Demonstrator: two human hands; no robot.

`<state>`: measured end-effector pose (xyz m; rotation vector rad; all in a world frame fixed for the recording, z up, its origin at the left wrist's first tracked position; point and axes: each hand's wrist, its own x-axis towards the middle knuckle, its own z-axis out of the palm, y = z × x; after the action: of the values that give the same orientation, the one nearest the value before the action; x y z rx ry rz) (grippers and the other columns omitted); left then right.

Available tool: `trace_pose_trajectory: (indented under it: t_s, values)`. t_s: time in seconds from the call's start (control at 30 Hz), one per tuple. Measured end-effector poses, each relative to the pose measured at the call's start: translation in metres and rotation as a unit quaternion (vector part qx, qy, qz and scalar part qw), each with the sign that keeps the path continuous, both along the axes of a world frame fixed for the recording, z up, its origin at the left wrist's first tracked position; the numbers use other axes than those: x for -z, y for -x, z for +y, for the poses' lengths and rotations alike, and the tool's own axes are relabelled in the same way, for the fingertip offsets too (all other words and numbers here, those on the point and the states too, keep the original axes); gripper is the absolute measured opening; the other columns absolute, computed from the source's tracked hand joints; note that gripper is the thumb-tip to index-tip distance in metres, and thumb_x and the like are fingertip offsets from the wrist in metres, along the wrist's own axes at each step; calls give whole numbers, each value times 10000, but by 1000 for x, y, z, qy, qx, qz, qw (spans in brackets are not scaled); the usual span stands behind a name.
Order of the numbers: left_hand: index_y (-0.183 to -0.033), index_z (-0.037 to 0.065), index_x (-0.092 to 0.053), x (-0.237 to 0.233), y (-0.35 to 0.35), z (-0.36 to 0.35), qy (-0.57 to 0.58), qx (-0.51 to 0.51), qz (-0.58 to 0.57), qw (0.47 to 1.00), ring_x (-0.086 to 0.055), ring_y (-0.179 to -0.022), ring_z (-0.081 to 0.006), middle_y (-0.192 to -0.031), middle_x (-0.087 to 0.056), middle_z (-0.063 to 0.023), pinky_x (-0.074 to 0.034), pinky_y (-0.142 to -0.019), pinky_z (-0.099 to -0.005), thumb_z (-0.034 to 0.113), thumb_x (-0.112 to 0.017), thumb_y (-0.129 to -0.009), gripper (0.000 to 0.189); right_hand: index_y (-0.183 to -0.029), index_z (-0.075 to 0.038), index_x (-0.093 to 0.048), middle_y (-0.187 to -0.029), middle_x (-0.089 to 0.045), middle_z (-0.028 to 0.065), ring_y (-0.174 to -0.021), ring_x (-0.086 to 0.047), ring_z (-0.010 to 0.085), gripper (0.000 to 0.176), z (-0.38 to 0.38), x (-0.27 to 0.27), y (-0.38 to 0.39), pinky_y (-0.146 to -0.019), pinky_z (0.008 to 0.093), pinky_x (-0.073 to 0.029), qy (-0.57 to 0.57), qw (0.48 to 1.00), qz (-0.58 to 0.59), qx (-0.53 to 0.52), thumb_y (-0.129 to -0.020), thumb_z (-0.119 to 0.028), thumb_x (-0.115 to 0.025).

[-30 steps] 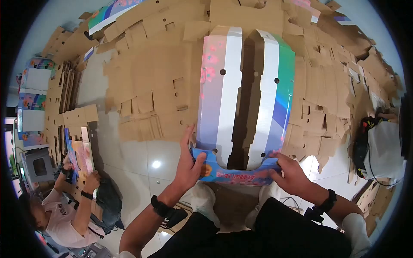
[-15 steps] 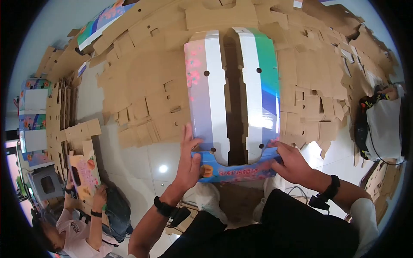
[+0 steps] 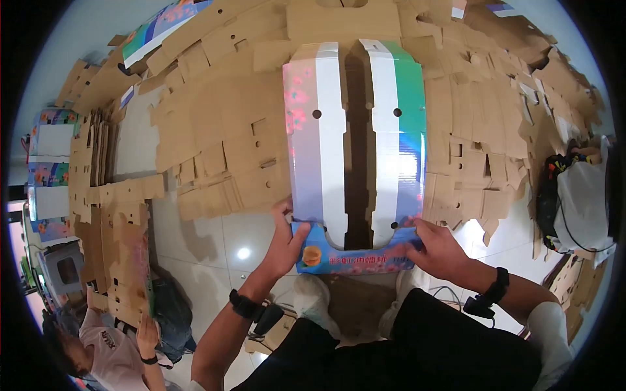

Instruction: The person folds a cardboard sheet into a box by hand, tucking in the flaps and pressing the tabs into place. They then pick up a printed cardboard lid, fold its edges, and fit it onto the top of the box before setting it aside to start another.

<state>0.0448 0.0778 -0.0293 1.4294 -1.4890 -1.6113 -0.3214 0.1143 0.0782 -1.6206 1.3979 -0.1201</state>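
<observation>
A printed cardboard carton [image 3: 309, 163] stands before me, lilac on the left, green and blue on the right. White bands flank the long slot between its top flaps, through which the brown inside shows. Its near blue end panel [image 3: 352, 260] bears a peach picture and pink lettering. My left hand [image 3: 285, 244] grips the near left corner, thumb over the panel's upper edge. At the near right corner, my right hand [image 3: 438, 247] pinches the same panel's edge. Some fingertips of both hands are hidden by the carton.
Flattened brown cardboard [image 3: 215, 130] covers much of the tiled floor ahead and on both sides. Another person [image 3: 114, 352] at lower left holds a cardboard piece [image 3: 120, 260]. Printed cartons [image 3: 52, 173] are stacked at far left; a pale bag [image 3: 577, 202] stands at right.
The near panel has shifted slightly, with my left thumb now nearer its top edge. At left, the other person has turned their cardboard so its brown side shows.
</observation>
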Motion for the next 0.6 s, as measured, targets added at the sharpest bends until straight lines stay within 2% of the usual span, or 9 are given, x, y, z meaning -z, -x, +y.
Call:
trace_pose_trajectory:
  t_s: [0.03, 0.13, 0.23, 0.33, 0.43, 0.53, 0.6]
  values:
    - [-1573, 1, -234, -8, 1, 2, 23, 12, -16, 1000, -299, -1555, -341, -1603, -343, -223, -228, -1302, -496, 348, -629, -1103, 705, -1354, 84, -537, -1299, -670, 333, -1085, -737, 487, 536, -1, -2, 1, -932, 489, -618, -6, 1000, -5, 0, -1006, -261, -754]
    - [-1666, -11, -134, -25, 9, 15, 95, 6, -15, 995, -177, -1645, -377, -1742, -195, -262, -139, -1340, -513, 445, -624, -1095, 879, -1341, 36, -565, -1067, -731, 215, -768, -733, 347, 483, 5, 2, 2, -768, 444, -600, 21, 999, 9, 36, -955, -196, -742]
    - [-1701, 7, -135, -45, 13, 8, 212, 38, -54, 975, -82, -1679, -405, -1796, -81, -271, -88, -1352, -525, 452, -579, -1111, 863, -1330, 18, -573, -1023, -726, 206, -757, -727, 336, 482, 8, 13, 7, -761, 431, -597, 73, 997, -15, 31, -936, -189, -757]
    - [-1722, 27, -163, -27, 14, -4, 167, 21, -64, 984, -77, -1674, -440, -1800, -70, -266, -95, -1349, -546, 418, -557, -1123, 817, -1310, 15, -580, -1024, -730, 205, -746, -720, 334, 462, 6, 16, 7, -752, 425, -594, 60, 998, 4, 18, -926, -172, -756]
    - [-1709, 61, -245, -25, 10, -8, 157, 37, -28, 986, -107, -1667, -441, -1798, -87, -255, -129, -1347, -551, 377, -552, -1128, 729, -1292, 14, -588, -1001, -726, 190, -718, -708, 322, 443, 8, 21, 8, -720, 422, -585, 135, 991, -9, -13, -926, -168, -760]
    - [-1671, 122, -361, -30, 11, -1, 144, 27, -36, 989, -156, -1654, -446, -1777, -126, -248, -200, -1334, -561, 405, -601, -1106, 675, -1307, 98, -557, -1221, -708, 324, -974, -793, 414, 497, 0, 7, 6, -852, 466, -660, 46, 998, -8, -29, -988, -211, -780]
    - [-1500, 125, -524, -32, 13, 2, 144, 10, -29, 989, -218, -1624, -445, -1731, -192, -233, -266, -1310, -552, 399, -682, -1068, 536, -1302, 96, -564, -1195, -714, 315, -941, -793, 411, 494, -1, 3, 4, -832, 464, -662, 36, 999, -5, -28, -984, -212, -784]
